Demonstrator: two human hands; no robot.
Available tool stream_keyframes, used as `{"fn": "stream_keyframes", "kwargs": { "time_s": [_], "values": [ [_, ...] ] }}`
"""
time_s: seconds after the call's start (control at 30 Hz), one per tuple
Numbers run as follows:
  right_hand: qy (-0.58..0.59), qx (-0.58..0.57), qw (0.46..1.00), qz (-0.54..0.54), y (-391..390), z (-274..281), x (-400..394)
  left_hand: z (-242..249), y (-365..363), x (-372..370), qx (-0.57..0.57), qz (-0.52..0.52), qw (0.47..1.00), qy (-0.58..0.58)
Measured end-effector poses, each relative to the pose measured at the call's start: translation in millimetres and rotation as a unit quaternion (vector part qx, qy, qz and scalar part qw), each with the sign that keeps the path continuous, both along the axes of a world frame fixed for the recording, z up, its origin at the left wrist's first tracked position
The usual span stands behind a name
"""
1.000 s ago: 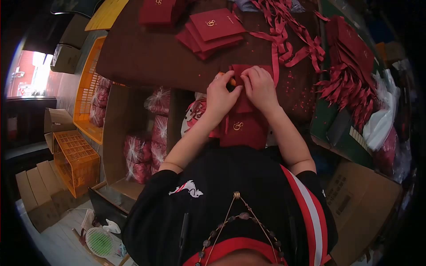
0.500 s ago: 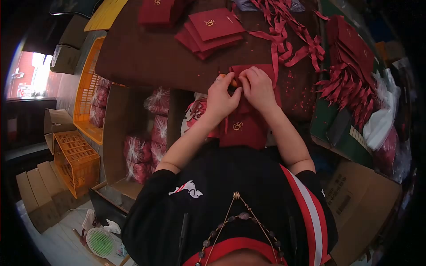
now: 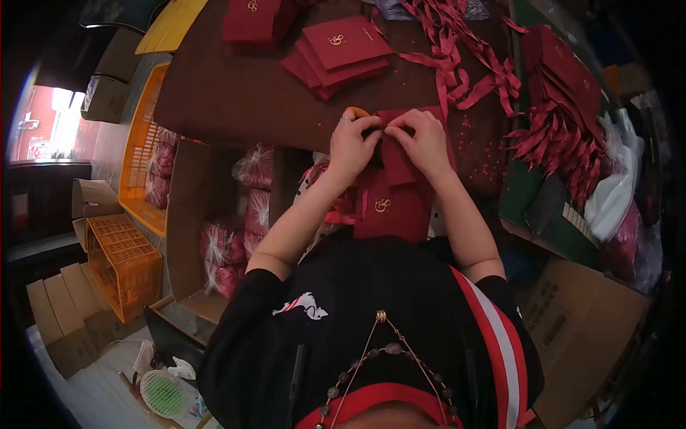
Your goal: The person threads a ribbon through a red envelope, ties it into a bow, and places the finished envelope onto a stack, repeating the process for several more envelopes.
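A dark red paper bag [image 3: 400, 161] lies at the table's near edge, under both hands. My left hand [image 3: 351, 149] is closed, thumb and fingertips together at the bag's upper left edge, with a curved orange piece [image 3: 357, 112] showing behind its fingers. Facing it, my right hand [image 3: 421, 143] pinches at the same edge, and its fingertips almost meet those of the left. What sits between the fingertips is too small to make out. Below them, near my body, hangs another red bag [image 3: 386, 207] with a gold emblem.
Stacked red bags [image 3: 343, 46] and a pile of loose red ribbons [image 3: 457, 57] lie across the brown table [image 3: 236, 100]. Bags with ribbon handles [image 3: 564, 93] fill the right side. At left stand an open carton [image 3: 187, 214] of wrapped bundles and an orange crate [image 3: 125, 264].
My left hand has turned slightly, and the orange piece has moved up behind its fingers. My right hand has shifted a little right and down, still pinching at the bag's edge.
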State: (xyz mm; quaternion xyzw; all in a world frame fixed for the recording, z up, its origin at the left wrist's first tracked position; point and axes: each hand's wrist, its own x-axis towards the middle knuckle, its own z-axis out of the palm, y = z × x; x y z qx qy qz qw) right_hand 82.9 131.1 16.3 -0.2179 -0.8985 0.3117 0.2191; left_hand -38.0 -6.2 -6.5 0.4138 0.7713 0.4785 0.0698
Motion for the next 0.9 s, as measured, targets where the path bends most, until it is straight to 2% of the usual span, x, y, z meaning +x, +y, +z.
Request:
{"fn": "stream_keyframes", "kwargs": {
  "time_s": [0.1,0.2,0.27,0.3,0.37,0.47,0.5,0.53,0.6,0.63,0.7,0.77,0.83,0.87,0.9],
  "values": [
    [0.018,-0.035,0.999,0.015,3,-6,2,-1,6,2,-0.037,0.022,0.998,0.039],
    [0.001,0.007,1.000,0.027,5,-1,3,7,7,-5,-0.083,-0.012,0.991,0.106],
    [-0.017,0.098,0.995,0.025,4,2,8,22,4,-12,-0.133,-0.045,0.975,0.172],
    [-0.018,0.098,0.995,0.025,6,2,9,25,1,-16,-0.165,-0.042,0.967,0.192],
    [-0.055,0.118,0.991,0.009,8,2,11,42,-16,-35,-0.179,0.014,0.961,0.208],
    [-0.040,0.125,0.991,0.012,8,-1,12,58,-45,-57,-0.195,0.106,0.954,0.203],
    [-0.039,0.123,0.992,0.014,7,-1,12,61,-52,-63,-0.245,0.119,0.946,0.177],
    [-0.039,0.127,0.991,0.007,5,-1,11,58,-54,-61,-0.246,0.120,0.945,0.179],
    [-0.039,0.134,0.990,0.001,2,-1,11,43,-55,-46,-0.170,0.178,0.941,0.231],
    [-0.026,0.132,0.991,0.001,2,-1,12,40,-52,-31,-0.181,0.180,0.939,0.231],
    [-0.016,0.134,0.991,-0.001,2,4,14,38,-46,3,-0.107,0.058,0.968,0.220],
    [0.120,0.087,0.988,0.030,5,19,14,28,-40,29,-0.058,-0.066,0.972,0.217],
    [0.163,0.111,0.979,-0.054,12,27,21,16,-36,43,-0.150,-0.097,0.960,0.217],
    [0.159,0.114,0.973,-0.125,22,26,25,7,-34,41,-0.132,-0.094,0.960,0.228],
    [0.097,0.092,0.976,-0.169,29,29,30,9,-34,40,-0.132,-0.095,0.960,0.229]
  ]
}}
